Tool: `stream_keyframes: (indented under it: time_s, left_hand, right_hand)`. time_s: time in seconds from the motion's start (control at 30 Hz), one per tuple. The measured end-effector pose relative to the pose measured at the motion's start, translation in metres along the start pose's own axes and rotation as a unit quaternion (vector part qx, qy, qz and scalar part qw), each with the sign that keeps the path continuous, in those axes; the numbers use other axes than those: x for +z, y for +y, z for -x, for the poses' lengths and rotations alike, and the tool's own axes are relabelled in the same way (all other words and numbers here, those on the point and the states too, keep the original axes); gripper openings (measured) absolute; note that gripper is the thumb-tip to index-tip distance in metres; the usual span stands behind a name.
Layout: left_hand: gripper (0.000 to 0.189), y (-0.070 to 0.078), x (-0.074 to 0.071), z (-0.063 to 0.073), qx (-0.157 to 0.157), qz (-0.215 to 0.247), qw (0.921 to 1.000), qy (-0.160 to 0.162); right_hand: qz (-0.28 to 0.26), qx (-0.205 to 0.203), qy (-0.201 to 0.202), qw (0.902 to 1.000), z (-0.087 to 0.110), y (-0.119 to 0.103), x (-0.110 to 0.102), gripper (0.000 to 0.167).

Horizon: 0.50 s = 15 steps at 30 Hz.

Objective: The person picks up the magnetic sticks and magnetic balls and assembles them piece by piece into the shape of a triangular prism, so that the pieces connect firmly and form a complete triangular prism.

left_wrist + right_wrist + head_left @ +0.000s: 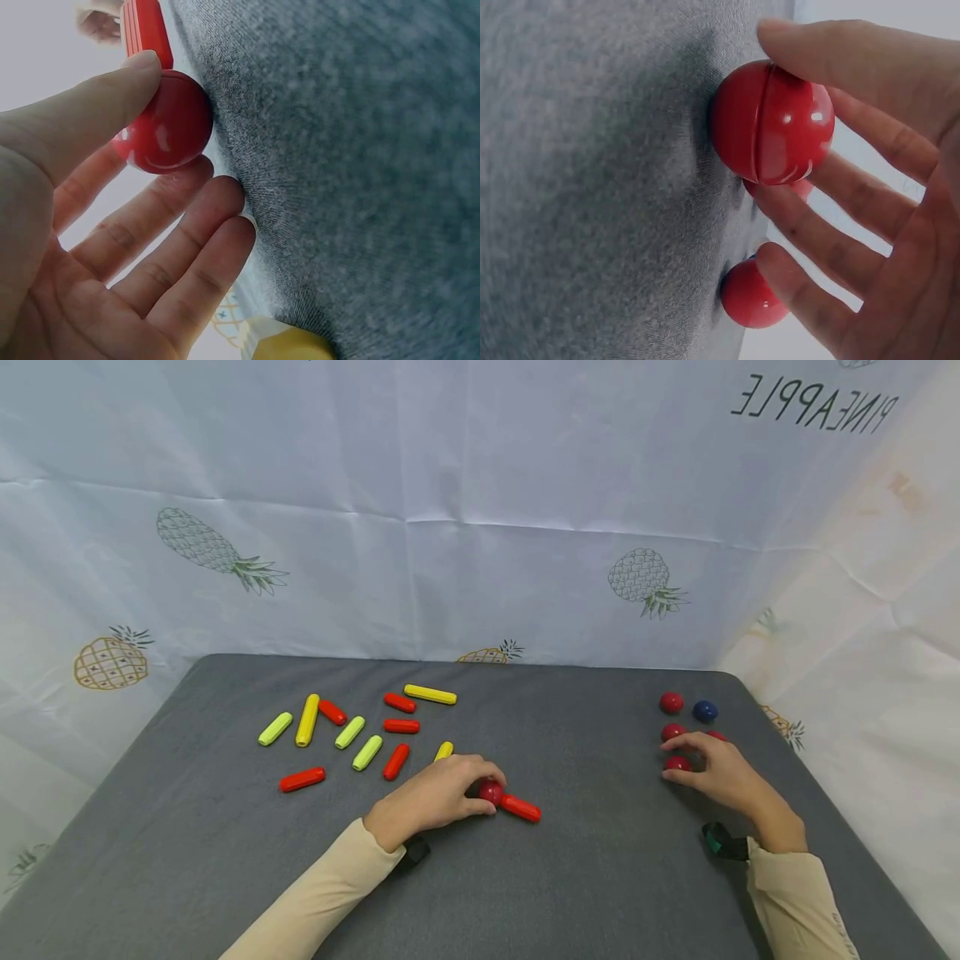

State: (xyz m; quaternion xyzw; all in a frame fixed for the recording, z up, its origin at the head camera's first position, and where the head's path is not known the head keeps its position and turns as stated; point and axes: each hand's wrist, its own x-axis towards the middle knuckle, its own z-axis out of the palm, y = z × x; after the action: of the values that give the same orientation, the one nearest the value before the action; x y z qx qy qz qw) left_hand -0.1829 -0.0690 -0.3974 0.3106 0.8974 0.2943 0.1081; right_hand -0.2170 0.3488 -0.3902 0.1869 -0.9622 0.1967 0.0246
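My left hand (438, 797) pinches a glossy red ball (169, 124) between thumb and fingers, close over the grey table. The ball meets the end of a ribbed red stick (521, 808), which points right, away from the hand. At the right side, my right hand (723, 777) has its thumb and fingers around another red ball (771, 124), with a seam round its middle. This ball is at the tabletop. Further red balls (751, 294) lie just beyond those fingers, one partly hidden behind the hand.
Several red sticks (302, 779), long yellow sticks (307, 720) and short yellow-green sticks (367, 752) lie scattered at the left. A blue ball (705, 711) and a red ball (671, 702) sit near the far right corner. A pineapple-print cloth (450, 585) hangs behind the table (600, 877).
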Motion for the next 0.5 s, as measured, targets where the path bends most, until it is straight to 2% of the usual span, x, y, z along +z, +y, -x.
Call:
stream_keyframes:
  time_s: [0.3,0.5]
  left_hand:
    - [0.026,-0.0015,-0.0007,0.0000,0.003,-0.002,1.0000,0.003]
    - [0.025,-0.0024,0.0000,-0.0009,0.003,0.008,1.0000,0.003]
  right_hand:
    - [-0.025,0.051,-0.066,0.9962,0.0019,0.0027,-0.0053,0.044]
    - [-0.035,0.053,-0.077,0.9950,0.0024,0.0037,-0.0054,0.043]
